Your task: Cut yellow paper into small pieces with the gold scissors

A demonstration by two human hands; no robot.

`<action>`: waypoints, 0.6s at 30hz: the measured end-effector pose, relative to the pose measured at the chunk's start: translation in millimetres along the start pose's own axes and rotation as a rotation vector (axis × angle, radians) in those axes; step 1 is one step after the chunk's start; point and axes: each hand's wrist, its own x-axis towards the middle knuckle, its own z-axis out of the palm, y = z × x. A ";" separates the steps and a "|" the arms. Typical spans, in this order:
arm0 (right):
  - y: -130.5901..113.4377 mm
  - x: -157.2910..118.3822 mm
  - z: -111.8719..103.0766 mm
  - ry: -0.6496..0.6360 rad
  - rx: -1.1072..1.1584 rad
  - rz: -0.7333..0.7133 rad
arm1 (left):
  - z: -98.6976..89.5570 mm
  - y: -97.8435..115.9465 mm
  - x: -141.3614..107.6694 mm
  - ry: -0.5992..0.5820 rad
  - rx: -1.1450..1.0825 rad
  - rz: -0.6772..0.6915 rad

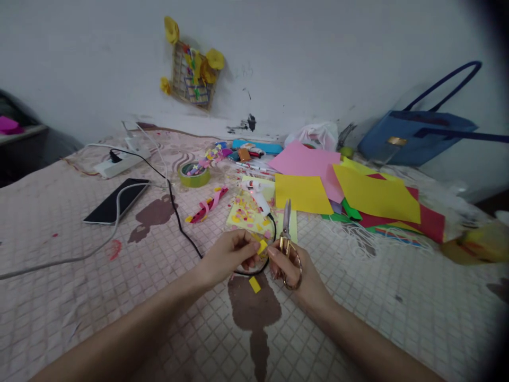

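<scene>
Between the thumb and fingers of my left hand [234,250] is a small yellow paper piece [262,246]. My right hand [296,268] is closed around gold-handled scissors [287,223], whose blades point away from me; its fingertips come close to the yellow piece, and I cannot tell whether they touch it. Another yellow paper scrap [254,285] lies on the cloth just below my hands. Beyond them, a white glue gun [256,195] rests on a pale yellow sheet [234,220] strewn with pink and yellow paper bits.
Coloured paper sheets [376,193] are piled at the right beside white string [358,239]. A black cord [185,233] loops near my hands. Left are a phone [115,202], a power strip [121,162] and a tape roll [194,179]. A blue bag [413,138] stands at the back right.
</scene>
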 end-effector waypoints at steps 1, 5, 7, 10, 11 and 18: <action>-1.7 -1.4 0.1 -0.011 -0.013 0.004 | -0.5 1.5 -0.1 0.021 -0.012 0.002; -8.4 -6.8 0.5 -0.079 -0.048 -0.004 | -2.3 4.0 -0.4 0.083 -0.090 0.000; -11.6 -8.3 0.9 -0.090 -0.063 -0.013 | -2.6 4.0 -0.8 0.097 -0.129 -0.011; -15.7 -8.4 1.2 -0.090 -0.092 -0.020 | -2.2 4.5 -1.4 0.092 -0.144 -0.019; -16.4 -8.2 1.2 -0.090 -0.102 -0.016 | -1.8 4.9 -1.6 0.091 -0.139 -0.017; -6.6 -8.9 -0.3 -0.097 -0.077 0.069 | -1.7 5.7 -0.6 0.104 -0.176 -0.024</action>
